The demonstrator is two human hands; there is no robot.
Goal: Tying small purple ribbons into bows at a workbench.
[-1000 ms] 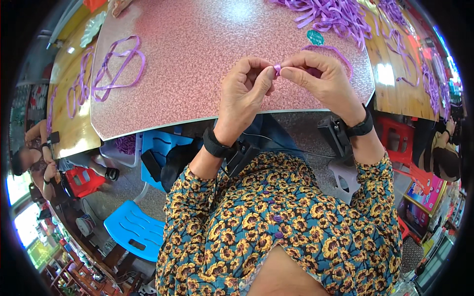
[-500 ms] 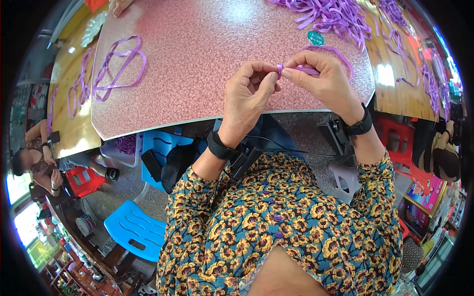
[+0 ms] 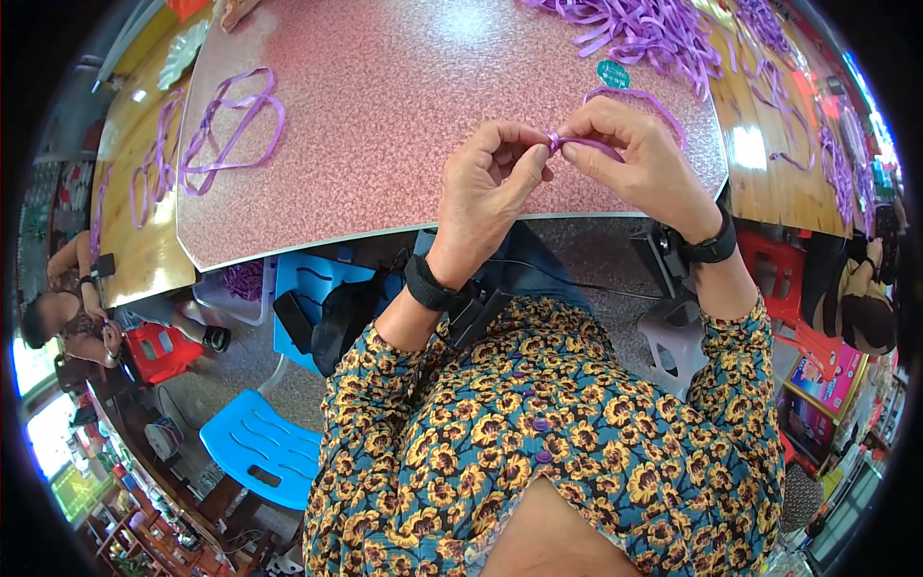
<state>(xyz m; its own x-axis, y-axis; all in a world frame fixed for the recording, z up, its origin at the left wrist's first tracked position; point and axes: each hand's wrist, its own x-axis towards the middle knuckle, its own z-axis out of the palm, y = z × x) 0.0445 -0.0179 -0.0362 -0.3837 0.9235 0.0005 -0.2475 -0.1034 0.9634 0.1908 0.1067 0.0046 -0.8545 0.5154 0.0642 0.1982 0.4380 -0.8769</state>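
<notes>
At the far left of the frame, a person (image 3: 85, 338) sits by a wooden table (image 3: 144, 269) with thin purple strips (image 3: 144, 183) lying on it. Next comes the pink table (image 3: 365, 154). On its left side lies a loose looped ribbon (image 3: 229, 139), flat and criss-crossed, with no hand near it.

Right of the middle, near the front edge of the pink table, the purple ribbon (image 3: 555, 143) is held up between two hands. The left hand (image 3: 490, 183) pinches one side of a small bunch in it, thumb against finger. The right hand (image 3: 642, 163) pinches the ribbon just beside that, also with thumb and finger. The fingertips of both hands are very close together.

The bunch looks like a little knot, so that bit seems made, but nobody can tell if it is tight. Neither hand has let go yet. From the bunch, the ribbon's long way runs to the right, almost level, dipping a little as it goes under the right hand. Its end is hidden.

Behind the right hand, a curved purple strip (image 3: 654, 101) lies near a round green tag (image 3: 613, 74). It may be the same ribbon. At the upper right is a big purple heap (image 3: 644, 38).
</notes>
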